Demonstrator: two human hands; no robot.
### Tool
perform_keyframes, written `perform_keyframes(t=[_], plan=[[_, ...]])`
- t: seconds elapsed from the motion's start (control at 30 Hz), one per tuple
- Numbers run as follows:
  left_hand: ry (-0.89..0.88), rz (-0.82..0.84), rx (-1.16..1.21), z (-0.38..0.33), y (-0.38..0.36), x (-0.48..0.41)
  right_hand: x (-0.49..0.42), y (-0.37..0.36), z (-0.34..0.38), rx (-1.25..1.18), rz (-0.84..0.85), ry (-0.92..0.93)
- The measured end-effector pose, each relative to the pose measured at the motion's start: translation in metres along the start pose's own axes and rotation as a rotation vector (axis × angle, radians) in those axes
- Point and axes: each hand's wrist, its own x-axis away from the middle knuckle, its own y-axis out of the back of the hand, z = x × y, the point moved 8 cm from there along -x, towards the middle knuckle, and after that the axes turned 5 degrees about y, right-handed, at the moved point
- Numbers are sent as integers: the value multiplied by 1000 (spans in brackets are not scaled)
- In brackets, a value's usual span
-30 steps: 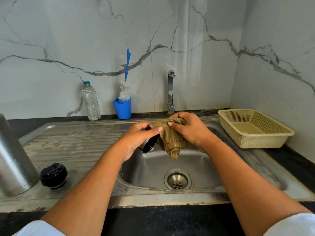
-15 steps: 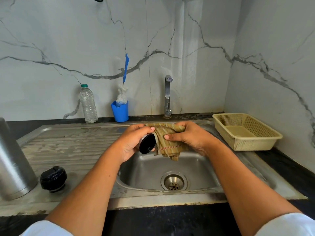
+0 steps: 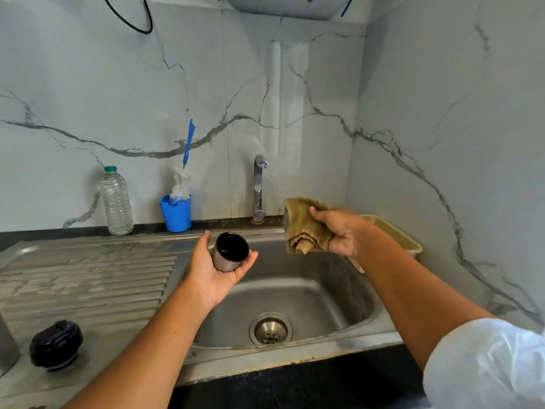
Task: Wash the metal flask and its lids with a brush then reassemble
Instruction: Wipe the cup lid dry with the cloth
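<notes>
marble-veined walls back a steel sink [image 3: 295, 293]. left hand [image 3: 215, 270] cradles the small steel cup lid with black lining [image 3: 229, 251] over the basin; right hand [image 3: 342, 231] grips a crumpled olive-brown cloth [image 3: 303, 228].

I see only a sliver of the metal flask [image 3: 6, 346] at the left edge. The left hand [image 3: 215, 276] hides the base of the cup lid [image 3: 230, 252]. The right hand [image 3: 342, 231], bunching the cloth [image 3: 303, 228], and its forearm cover most of the yellow basket [image 3: 401, 239]. A white appliance [image 3: 283, 7] is cropped at the top.
</notes>
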Motion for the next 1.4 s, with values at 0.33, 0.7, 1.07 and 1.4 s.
perform_keyframes(t=[0.33, 0.7, 1.07, 1.4], plan=[[27, 52, -152, 57, -58, -1, -8, 80, 47, -88, -253, -7], [79, -3, -99, 115, -77, -29, -43, 173, 85, 1080, -354, 66], [58, -51, -99, 103, -57, -45, -69, 130, 4, 1659, 113, -40], [58, -34, -77, 99, -58, -44, -56, 149, -3, 962, 59, -345]])
